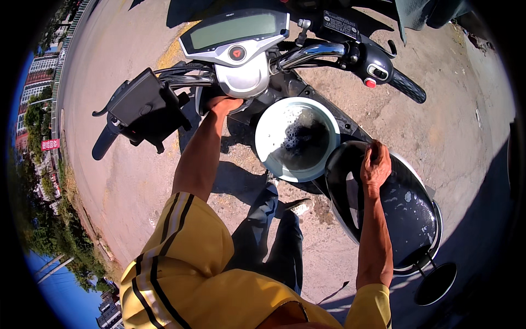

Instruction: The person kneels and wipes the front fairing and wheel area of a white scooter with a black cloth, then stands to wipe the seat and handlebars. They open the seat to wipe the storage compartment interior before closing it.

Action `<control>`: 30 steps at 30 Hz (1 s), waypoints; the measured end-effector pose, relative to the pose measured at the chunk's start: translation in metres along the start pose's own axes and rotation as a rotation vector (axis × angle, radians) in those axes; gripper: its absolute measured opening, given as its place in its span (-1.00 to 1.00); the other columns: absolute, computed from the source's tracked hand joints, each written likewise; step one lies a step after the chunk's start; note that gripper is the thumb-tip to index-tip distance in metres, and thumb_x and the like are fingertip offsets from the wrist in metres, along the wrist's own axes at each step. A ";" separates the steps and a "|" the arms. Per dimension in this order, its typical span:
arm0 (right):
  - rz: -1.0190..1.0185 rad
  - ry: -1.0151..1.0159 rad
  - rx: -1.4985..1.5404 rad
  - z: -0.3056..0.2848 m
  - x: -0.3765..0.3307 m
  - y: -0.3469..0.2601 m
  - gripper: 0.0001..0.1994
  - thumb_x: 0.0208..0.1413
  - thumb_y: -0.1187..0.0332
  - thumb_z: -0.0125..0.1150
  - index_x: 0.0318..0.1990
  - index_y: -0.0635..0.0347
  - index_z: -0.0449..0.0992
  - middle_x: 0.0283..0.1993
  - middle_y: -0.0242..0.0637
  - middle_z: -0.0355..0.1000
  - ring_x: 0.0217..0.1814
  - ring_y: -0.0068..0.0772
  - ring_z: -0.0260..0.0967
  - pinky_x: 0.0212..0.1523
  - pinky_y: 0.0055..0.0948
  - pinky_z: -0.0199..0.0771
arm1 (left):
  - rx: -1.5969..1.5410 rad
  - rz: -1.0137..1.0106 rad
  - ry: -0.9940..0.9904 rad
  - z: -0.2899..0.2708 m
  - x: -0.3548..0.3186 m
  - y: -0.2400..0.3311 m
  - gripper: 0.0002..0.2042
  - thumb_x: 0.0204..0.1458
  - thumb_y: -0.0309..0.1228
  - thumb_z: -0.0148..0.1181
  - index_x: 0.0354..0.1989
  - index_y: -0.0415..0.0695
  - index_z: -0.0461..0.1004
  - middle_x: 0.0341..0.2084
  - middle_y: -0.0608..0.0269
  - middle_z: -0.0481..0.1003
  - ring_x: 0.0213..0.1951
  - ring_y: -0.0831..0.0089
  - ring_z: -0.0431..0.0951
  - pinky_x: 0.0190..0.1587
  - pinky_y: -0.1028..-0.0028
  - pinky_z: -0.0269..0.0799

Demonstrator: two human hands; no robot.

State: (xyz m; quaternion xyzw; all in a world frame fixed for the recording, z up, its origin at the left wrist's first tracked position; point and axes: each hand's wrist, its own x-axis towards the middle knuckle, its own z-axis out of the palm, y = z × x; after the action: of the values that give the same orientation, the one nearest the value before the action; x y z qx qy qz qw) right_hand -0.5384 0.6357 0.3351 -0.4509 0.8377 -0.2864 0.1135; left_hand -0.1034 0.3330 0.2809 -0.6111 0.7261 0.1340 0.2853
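Observation:
An electric scooter stands in front of me, its silver and black dash (235,35) at the top. My left hand (223,104) reaches in under the silver steering cover (241,80), and its fingers are hidden there. Between the steering column and the seat sits a pale round bucket (264,123) of dark, sudsy water (306,137). Over the front of the wet black seat (402,219), my right hand (377,167) is closed with its fingers bent. What it holds, if anything, I cannot make out.
A black phone holder or box (147,107) is fixed by the left grip (104,143). The right handlebar grip (408,86) has a red button beside it. Behind the seat, a round black backrest pad (435,284) sticks out. Sunlit concrete (449,120) surrounds the scooter.

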 end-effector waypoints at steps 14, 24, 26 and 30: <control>0.008 0.034 -0.004 0.005 0.000 -0.001 -0.77 0.29 0.21 0.30 -0.06 0.15 0.63 -0.13 -0.12 0.62 -0.06 0.04 0.58 0.01 -0.16 0.54 | -0.513 0.028 0.435 -0.030 -0.112 0.046 -0.61 0.16 -0.31 0.25 0.07 -0.30 0.53 0.07 -0.26 0.52 0.18 -0.21 0.41 0.27 -0.01 0.31; 0.087 0.060 0.063 0.002 -0.003 -0.007 -0.75 0.28 0.19 0.32 -0.04 0.12 0.65 -0.14 -0.18 0.65 -0.12 -0.15 0.64 -0.03 -0.27 0.60 | -1.599 0.009 0.384 -0.008 -0.188 0.057 -0.73 0.41 -0.34 -0.01 0.12 -0.25 0.40 -0.20 0.09 0.57 -0.32 0.43 0.49 -0.25 0.33 0.47; 0.059 0.075 0.109 -0.001 -0.004 -0.007 -0.77 0.27 0.26 0.33 0.00 0.12 0.64 -0.14 -0.22 0.65 -0.14 -0.25 0.65 -0.05 -0.32 0.61 | -1.889 0.111 0.126 -0.020 -0.197 0.054 -0.75 0.44 -0.32 0.00 0.09 -0.23 0.43 -0.22 0.23 0.56 -0.38 0.62 0.41 -0.35 0.51 0.36; 0.000 0.105 0.338 -0.007 -0.030 -0.047 -0.80 0.30 0.41 0.31 0.03 0.20 0.61 -0.19 -0.23 0.62 -0.19 -0.34 0.62 -0.14 -0.41 0.58 | -1.971 0.409 -0.088 -0.039 -0.227 0.054 -0.75 0.47 -0.32 0.01 0.13 -0.22 0.41 -0.12 0.19 0.55 -0.26 0.55 0.46 -0.27 0.48 0.34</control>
State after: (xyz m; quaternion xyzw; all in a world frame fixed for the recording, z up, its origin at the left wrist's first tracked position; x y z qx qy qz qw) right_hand -0.4921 0.6433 0.3661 -0.4098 0.7824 -0.4464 0.1438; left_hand -0.1451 0.5077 0.4354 -0.4329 0.3713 0.7436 -0.3491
